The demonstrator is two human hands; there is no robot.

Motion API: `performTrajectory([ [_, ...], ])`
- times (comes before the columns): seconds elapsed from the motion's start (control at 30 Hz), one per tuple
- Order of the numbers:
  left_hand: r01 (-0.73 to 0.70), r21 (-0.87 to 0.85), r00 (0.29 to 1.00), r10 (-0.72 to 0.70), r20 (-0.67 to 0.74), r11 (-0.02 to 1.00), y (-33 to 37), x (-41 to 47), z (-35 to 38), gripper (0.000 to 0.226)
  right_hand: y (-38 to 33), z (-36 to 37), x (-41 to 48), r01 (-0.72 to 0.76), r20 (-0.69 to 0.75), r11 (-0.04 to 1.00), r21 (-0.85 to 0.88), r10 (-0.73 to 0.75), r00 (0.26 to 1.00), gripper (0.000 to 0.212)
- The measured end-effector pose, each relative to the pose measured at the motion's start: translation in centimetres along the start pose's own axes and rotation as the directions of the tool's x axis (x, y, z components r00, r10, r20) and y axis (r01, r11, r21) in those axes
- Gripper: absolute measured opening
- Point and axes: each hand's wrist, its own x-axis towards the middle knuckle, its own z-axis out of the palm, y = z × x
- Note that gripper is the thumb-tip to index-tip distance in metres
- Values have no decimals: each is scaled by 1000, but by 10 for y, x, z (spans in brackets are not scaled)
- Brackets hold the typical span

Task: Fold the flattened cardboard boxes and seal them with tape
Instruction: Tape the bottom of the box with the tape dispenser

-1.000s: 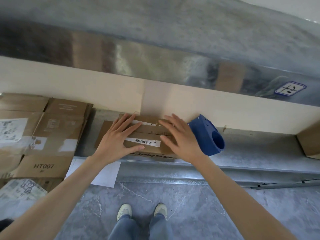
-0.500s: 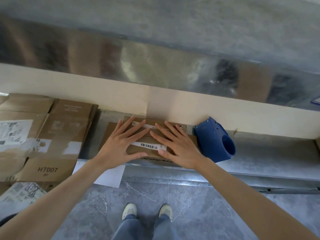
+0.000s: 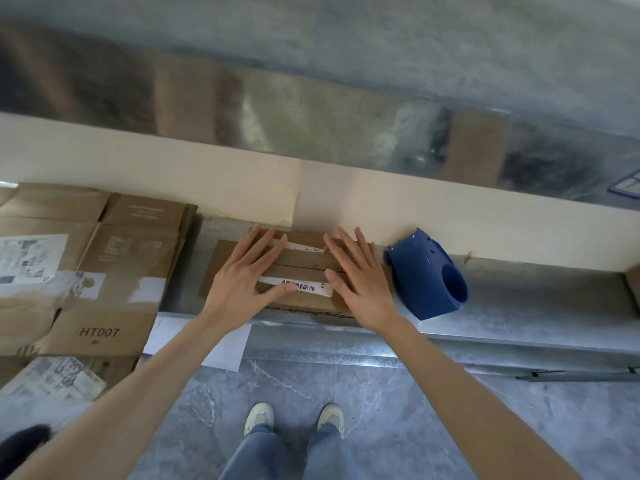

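**Position.** The cardboard box (image 3: 304,261) is found at the middle of the ledge (image 3: 519,296). Its far side is set against the back edge and its near side reaches the front edge. The top flaps are closed down flat. A barcode label (image 3: 304,285) is stuck across the top, between the thumbs.

**Change.** Half a second ago the hands were drawn together over the middle of the top, fingertips almost meeting. Now they are spread apart, the left hand (image 3: 242,278) toward the box's left end and the right hand (image 3: 360,282) toward its right end. The box itself is not shifted. This is judged an outward smoothing stroke, with the flaps pressed level. Folding of this box is taken as nearly done, and sealing as the step due.

**Grip.** Nothing is grasped. Both hands are laid palm-down on the box top, fingers (image 3: 351,251) straight and fanned. The left thumb is rested on the label's left end, the right thumb just beside its right end.

**Other.**
- The blue tape dispenser (image 3: 429,275) is set just beside the box on its right, untouched.
- Whether tape is already laid on the top cannot be told.
- Flattened boxes (image 3: 104,271) are stacked toward the left end of the ledge.
- A white sheet (image 3: 225,351) is seen over the front edge, under the left forearm.
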Motion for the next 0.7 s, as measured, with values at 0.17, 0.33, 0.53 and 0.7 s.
performTrajectory([
  [0.17, 98, -277, 990, -123, -73, 956, 2, 0, 3, 84, -3, 6, -5, -140, -107, 940, 311, 180, 978, 52],
  [0.33, 169, -421, 971, -223, -82, 891, 3, -2, 9, 85, -6, 11, -9, -254, -63, 769, 587, 356, 932, 55],
  [0.53, 2, -270, 999, 9, 40, 963, -3, -3, -6, 86, -2, 2, -7, -231, -67, 905, 357, 271, 960, 57],
  [0.7, -214, -12, 972, 214, 97, 977, -10, -1, -8, 89, 0, -3, -5, 153, 26, 976, -155, -151, 988, 54],
])
